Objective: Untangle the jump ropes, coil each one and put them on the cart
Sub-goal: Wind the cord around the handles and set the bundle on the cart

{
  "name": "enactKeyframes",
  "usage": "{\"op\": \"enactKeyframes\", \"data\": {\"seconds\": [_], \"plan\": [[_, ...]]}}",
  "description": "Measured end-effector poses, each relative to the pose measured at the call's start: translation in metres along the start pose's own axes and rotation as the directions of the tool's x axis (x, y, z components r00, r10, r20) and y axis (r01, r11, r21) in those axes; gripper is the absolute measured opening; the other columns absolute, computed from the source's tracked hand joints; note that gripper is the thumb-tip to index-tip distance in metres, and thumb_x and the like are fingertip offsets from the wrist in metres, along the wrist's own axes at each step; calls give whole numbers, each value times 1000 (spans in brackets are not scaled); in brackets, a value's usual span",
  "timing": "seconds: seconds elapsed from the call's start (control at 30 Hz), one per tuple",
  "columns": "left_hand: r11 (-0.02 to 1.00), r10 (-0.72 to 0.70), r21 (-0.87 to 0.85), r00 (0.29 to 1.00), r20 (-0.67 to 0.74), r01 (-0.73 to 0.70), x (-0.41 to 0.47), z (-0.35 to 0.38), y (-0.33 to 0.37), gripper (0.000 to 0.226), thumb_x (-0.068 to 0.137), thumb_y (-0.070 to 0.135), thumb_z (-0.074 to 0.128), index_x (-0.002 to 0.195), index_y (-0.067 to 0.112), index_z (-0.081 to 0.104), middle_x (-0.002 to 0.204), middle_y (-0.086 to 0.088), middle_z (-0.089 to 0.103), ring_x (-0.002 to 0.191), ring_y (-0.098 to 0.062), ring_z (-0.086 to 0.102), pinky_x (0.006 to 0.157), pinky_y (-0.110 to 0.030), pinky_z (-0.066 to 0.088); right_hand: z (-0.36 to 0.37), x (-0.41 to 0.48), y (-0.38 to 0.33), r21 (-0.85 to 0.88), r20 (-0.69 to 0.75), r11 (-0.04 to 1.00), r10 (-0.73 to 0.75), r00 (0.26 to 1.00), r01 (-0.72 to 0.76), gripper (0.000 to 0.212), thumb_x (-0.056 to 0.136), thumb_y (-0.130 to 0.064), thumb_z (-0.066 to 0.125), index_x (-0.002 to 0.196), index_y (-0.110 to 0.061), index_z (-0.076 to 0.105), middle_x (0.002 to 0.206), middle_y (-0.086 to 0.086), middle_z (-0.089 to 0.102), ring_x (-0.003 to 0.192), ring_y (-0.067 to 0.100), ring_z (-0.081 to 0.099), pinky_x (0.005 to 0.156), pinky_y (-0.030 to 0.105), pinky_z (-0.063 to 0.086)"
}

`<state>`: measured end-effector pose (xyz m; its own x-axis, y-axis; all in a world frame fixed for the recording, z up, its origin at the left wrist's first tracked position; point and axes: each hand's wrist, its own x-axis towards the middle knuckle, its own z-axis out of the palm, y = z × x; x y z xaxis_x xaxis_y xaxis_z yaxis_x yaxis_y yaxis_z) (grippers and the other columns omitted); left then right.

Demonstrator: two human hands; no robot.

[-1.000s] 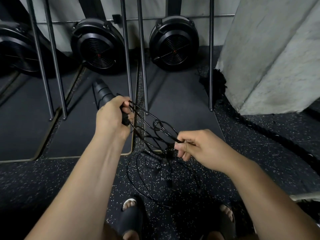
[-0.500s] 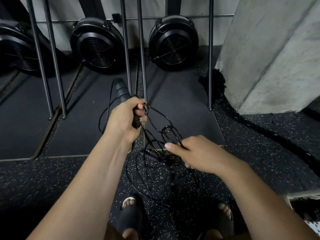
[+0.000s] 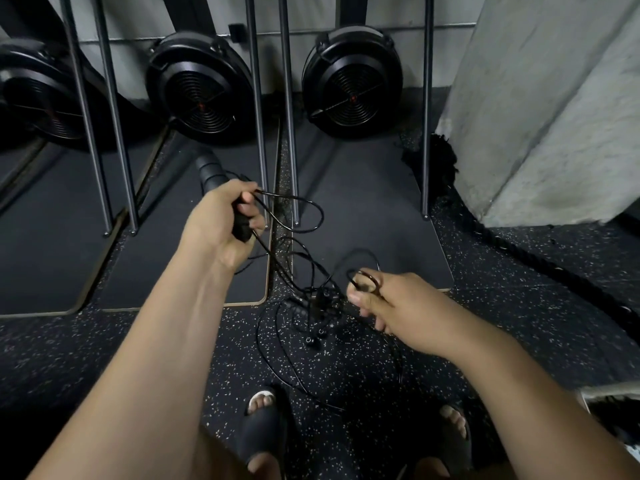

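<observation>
My left hand [image 3: 221,223] grips a black ribbed jump rope handle [image 3: 211,171] that sticks up and away from the fist, with thin cord loops [image 3: 304,216] trailing out of it. My right hand [image 3: 391,306] pinches a small loop of the thin black cord [image 3: 363,280] lower and to the right. Between the two hands the cords run slack into a tangle [image 3: 318,303] that hangs down with other handles and small fittings. More cord loops [image 3: 277,358] lie on the speckled floor between my feet.
Two black fan-wheel machines [image 3: 201,84] [image 3: 351,81] stand on dark mats [image 3: 363,209] ahead, with steel poles [image 3: 289,109] rising between them. A grey concrete column [image 3: 540,98] is at right, a thick black battle rope [image 3: 536,261] curving past its base. A pale edge [image 3: 609,393] shows at lower right.
My left hand moved left and tipped the handle further away. My right hand dropped lower and to the right, drawing a cord loop out of the tangle.
</observation>
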<state>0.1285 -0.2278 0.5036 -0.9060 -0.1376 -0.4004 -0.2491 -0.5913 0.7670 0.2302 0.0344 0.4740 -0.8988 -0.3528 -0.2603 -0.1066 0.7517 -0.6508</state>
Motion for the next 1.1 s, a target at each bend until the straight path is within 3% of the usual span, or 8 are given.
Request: {"op": "enactKeyframes", "data": {"seconds": [0.1,0.17,0.33,0.47,0.63,0.77,0.97,1.1], "plan": [[998,-41,45,997,69,38,-5,11,-7,16,100,4,59,87,13,58,61,8,48,46,-1,37,47,-18,26,-7,4,8,-35,139,997,72,988,-68,46,101,-47,71,142,-48,51,91,-23,74,79,-6,69,80,28,56],[993,-47,109,995,92,36,-7,16,-12,14,98,3,62,86,11,60,61,6,49,46,-2,37,46,-18,27,-16,2,9,-45,138,991,130,982,-125,62,89,-57,82,142,-48,52,94,-24,75,83,-7,69,81,25,54],[979,-66,200,979,195,26,-17,28,-27,8,95,3,69,88,6,65,63,3,50,49,-5,38,48,-21,27,-25,11,5,100,-132,993,83,988,-70,32,96,-58,72,123,-41,67,88,-18,74,75,-6,68,75,27,52],[975,-99,217,959,264,41,-29,40,-34,7,96,6,67,89,6,66,61,5,47,49,-4,36,49,-20,26,1,25,-10,215,-48,976,52,997,-40,36,100,-47,73,131,-33,66,92,-10,78,64,-6,64,80,29,57],[985,-125,151,944,305,82,-36,43,-30,11,97,8,67,87,7,66,59,8,46,47,-2,36,48,-19,29,27,38,-9,320,30,940,115,993,-119,48,98,-51,73,142,-34,62,98,-7,79,60,-1,64,63,21,48],[990,-139,66,932,335,125,-40,44,-23,11,93,12,69,84,8,66,57,9,46,44,-2,37,48,-18,29,30,44,-9,260,-128,965,47,991,-12,21,99,-48,74,113,-33,77,94,-16,74,73,-5,66,73,28,53],[988,-155,30,925,346,155,-42,44,-24,17,96,10,68,78,10,65,58,9,46,45,-2,38,50,-18,28,33,45,-8,174,-169,984,-7,986,37,11,99,-41,76,103,-32,73,89,-13,73,70,-4,62,71,28,48],[989,-142,18,925,353,145,-46,47,-26,27,98,9,67,71,10,70,58,8,47,44,-2,38,50,-18,28,34,41,-12,84,-110,995,-52,993,62,17,102,-42,72,112,-29,74,93,-6,75,78,11,69,74,38,58]]}}
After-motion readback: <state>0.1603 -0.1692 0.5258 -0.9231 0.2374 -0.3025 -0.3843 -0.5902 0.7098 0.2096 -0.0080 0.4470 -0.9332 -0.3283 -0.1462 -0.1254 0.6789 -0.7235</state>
